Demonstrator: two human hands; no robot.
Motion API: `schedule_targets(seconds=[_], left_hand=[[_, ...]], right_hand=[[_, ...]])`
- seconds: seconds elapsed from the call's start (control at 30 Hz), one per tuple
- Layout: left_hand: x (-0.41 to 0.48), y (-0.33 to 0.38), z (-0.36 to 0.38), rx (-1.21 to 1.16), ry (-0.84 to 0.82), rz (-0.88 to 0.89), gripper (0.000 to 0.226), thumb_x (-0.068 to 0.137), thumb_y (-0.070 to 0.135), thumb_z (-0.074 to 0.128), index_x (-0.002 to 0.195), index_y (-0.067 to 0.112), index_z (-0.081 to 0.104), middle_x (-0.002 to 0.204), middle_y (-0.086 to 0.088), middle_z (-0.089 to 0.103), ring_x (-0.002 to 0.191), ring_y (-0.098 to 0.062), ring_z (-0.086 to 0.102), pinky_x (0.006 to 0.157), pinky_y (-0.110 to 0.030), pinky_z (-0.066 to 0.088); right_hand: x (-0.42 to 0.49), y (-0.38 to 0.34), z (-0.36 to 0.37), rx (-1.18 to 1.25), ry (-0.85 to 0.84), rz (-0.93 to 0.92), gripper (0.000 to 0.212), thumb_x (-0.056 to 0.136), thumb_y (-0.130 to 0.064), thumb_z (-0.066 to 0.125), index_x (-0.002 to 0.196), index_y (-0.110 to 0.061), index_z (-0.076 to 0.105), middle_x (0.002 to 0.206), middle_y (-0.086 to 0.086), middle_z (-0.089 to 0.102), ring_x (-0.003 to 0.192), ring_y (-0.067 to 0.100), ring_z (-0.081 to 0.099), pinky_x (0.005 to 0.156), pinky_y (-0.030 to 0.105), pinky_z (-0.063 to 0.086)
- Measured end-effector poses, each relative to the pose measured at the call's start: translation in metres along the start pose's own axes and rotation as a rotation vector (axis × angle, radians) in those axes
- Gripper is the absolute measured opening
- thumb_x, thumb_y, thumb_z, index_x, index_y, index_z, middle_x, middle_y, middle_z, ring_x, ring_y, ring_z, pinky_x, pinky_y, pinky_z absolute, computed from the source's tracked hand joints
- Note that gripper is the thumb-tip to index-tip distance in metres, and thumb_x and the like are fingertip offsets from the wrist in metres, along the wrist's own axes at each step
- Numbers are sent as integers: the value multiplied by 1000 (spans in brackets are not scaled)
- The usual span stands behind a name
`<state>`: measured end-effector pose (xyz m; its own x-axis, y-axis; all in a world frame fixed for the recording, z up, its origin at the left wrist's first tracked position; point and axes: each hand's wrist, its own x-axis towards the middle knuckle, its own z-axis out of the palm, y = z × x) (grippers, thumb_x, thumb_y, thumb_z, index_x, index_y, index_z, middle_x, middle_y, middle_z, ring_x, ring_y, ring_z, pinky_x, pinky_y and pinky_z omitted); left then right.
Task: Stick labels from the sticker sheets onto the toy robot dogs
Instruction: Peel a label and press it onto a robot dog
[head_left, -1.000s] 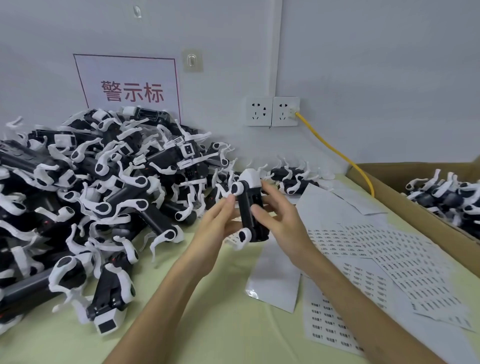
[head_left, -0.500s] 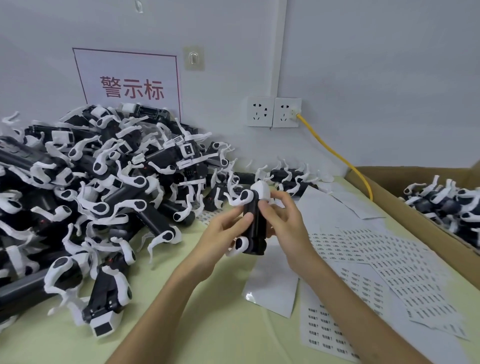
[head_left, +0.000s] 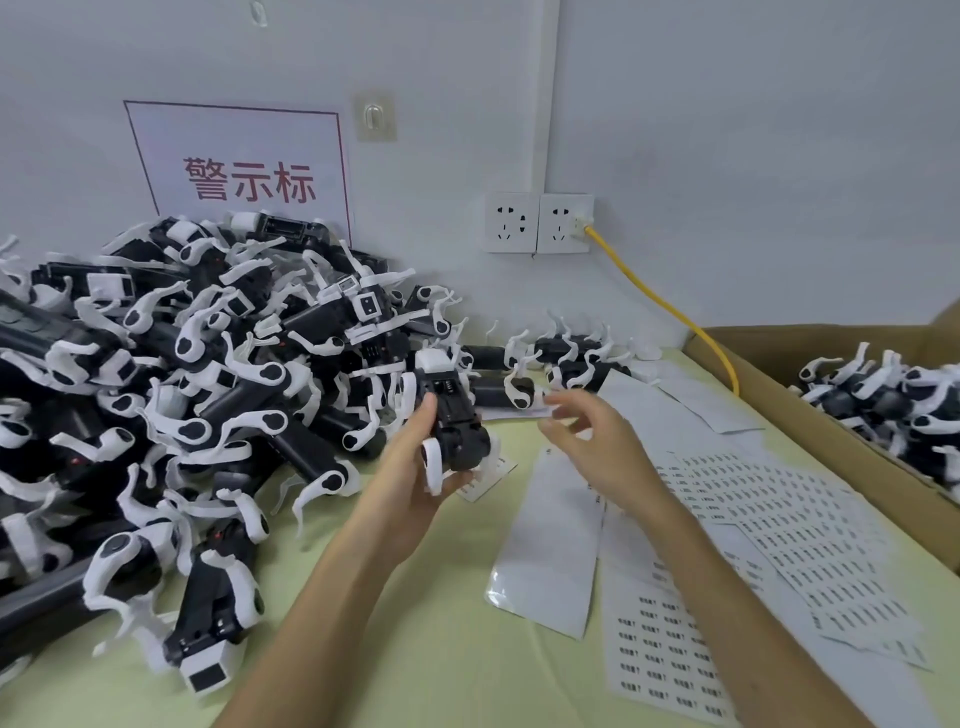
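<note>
The left hand (head_left: 415, 467) gripped one toy robot dog (head_left: 454, 415) and held it up over the table (head_left: 441, 649), next to the big pile of dogs (head_left: 182, 389). The right hand (head_left: 597, 441) hung just beside it, fingers loose and apart. It was blurry but seemed to hold nothing. The sticker sheets (head_left: 753, 499) lay flat under it.

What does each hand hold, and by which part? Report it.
Left hand grips toy robot dog round the lower half of its black body. Right hand, blurred, hovers beside it, seemingly holding nothing.
</note>
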<state>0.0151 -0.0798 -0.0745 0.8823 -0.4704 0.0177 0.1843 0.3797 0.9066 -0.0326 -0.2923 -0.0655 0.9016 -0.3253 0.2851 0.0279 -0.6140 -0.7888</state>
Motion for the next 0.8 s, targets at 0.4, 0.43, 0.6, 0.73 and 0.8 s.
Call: schedule_targets(seconds=[0.4,0.43,0.6,0.73,0.8], left_hand=[[-1,1,-4,-182,-44,-34,91,55,53,98,131,12,69,102,-12,65,89,-29,75,75,-33,61],[-2,1,-2,-201,-44,-33,87,59,50,97,131,11,69,99,-13,65,87,-30,75,72,-32,61],[-2,0,1,-166,-16,10,39,88,41,67,114,13,75,123,-13,73,104,-29,71,92,-38,54],[-3,4,-1,-174,-54,28,45,93,41,59,126,11,66,138,-10,67,132,-40,58,113,-49,43],[-6,7,0,-158,-104,33,50,94,42,57,134,12,63,141,-6,66,130,-38,60,112,-47,45]], right_hand=[[7,33,-15,-459,-300,117,44,76,-44,83,114,-37,62,116,-8,52,114,16,48,97,37,34],[6,31,-15,-374,-294,94,41,75,-35,85,108,-37,60,115,-10,54,112,15,51,96,36,36],[-1,14,-12,-19,-258,-13,49,74,-12,86,108,-38,61,110,-10,63,100,15,64,77,29,54],[-2,7,-9,139,-261,-72,52,74,-6,86,112,-35,66,119,-6,66,110,12,63,82,27,57],[-4,5,-7,152,-274,-101,53,73,-8,88,112,-37,67,125,-12,65,122,5,56,95,23,49]])
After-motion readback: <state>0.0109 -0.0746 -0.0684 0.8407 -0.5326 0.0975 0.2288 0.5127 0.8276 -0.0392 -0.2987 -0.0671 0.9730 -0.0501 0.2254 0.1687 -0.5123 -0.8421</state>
